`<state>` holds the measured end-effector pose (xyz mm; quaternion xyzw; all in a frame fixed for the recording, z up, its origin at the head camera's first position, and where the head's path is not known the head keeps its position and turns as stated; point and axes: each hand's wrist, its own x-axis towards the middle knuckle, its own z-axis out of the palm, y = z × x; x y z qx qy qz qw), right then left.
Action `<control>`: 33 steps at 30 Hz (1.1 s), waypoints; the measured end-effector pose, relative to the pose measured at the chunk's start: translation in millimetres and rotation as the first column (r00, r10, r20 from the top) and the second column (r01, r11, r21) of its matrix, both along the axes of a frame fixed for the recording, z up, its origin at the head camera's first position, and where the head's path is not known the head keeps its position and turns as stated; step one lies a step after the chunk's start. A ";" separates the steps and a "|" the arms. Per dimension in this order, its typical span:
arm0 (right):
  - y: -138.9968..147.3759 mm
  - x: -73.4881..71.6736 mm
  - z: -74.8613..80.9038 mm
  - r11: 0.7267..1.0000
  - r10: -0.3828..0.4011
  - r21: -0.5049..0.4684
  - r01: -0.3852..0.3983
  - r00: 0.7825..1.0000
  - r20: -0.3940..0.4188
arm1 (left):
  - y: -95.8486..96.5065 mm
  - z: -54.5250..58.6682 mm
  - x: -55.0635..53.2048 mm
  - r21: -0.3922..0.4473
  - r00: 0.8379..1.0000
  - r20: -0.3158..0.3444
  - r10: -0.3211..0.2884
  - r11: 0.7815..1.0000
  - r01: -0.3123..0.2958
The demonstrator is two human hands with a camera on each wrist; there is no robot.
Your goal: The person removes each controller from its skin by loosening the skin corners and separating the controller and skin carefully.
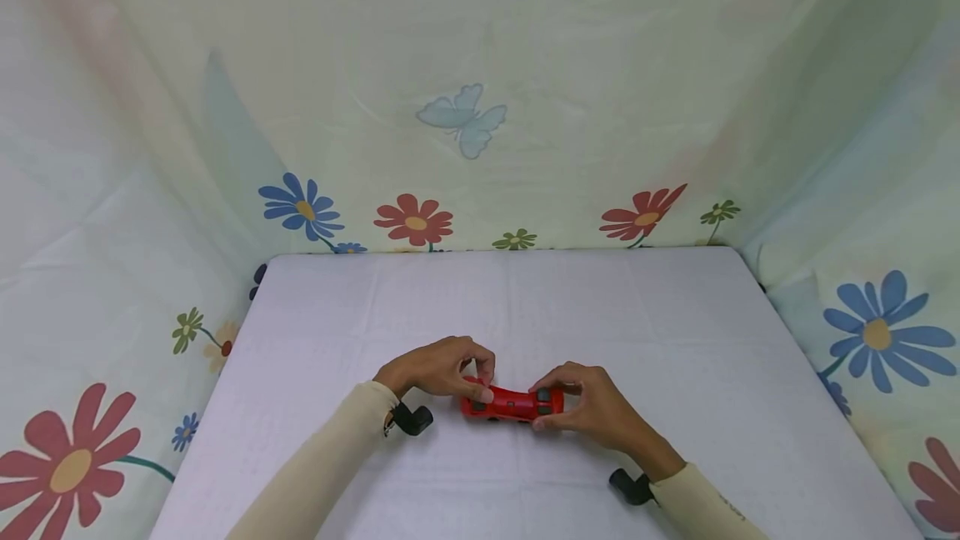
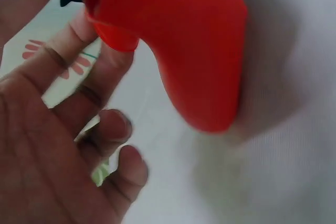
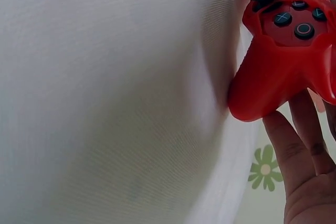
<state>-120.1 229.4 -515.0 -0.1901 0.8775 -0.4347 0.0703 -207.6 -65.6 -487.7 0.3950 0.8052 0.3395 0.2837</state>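
Note:
A red game controller [image 1: 512, 404] is held between both hands near the middle of the white table, its narrow edge with dark shoulder buttons facing up in the head view. My left hand [image 1: 444, 367] pinches its left end, with the thumb across the top edge. At the other end, my right hand [image 1: 592, 407] grips it between thumb and fingers. In the left wrist view, a smooth red handle of the controller [image 2: 205, 56] points down, beside the curled left fingers. Dark face buttons with symbols show on the controller [image 3: 289, 66] in the right wrist view, with right fingers behind its handle.
A white cloth covers the table [image 1: 420, 298]. Behind and beside it hangs a pale curtain [image 1: 585, 90] printed with flowers and a butterfly. Black wrist cameras sit on the left wrist [image 1: 412, 419] and the right wrist [image 1: 632, 487], close over the table.

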 end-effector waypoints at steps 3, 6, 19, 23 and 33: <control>1.7 1.9 0.0 1.000 0.014 0.002 -0.014 1.000 -0.020 | 3.2 -0.6 0.1 -0.017 0.995 0.096 -0.020 1.000 0.022; 0.8 3.1 -0.2 1.000 0.030 0.009 -0.029 0.999 -0.036 | 3.6 -1.5 1.1 -0.032 0.983 0.180 -0.036 0.999 0.042; 1.5 5.9 2.2 0.999 0.028 0.024 -0.026 0.996 -0.079 | 10.3 -5.4 -1.3 0.060 0.963 0.243 -0.118 0.992 0.107; 1.9 4.4 1.4 1.000 0.018 0.014 -0.017 0.998 -0.060 | 7.9 -11.2 -1.6 0.136 0.975 0.196 -0.104 0.988 0.078; 1.4 -0.4 0.6 1.000 0.007 -0.007 -0.007 0.999 -0.035 | -7.3 -19.5 3.4 0.265 0.982 0.189 -0.030 0.964 -0.021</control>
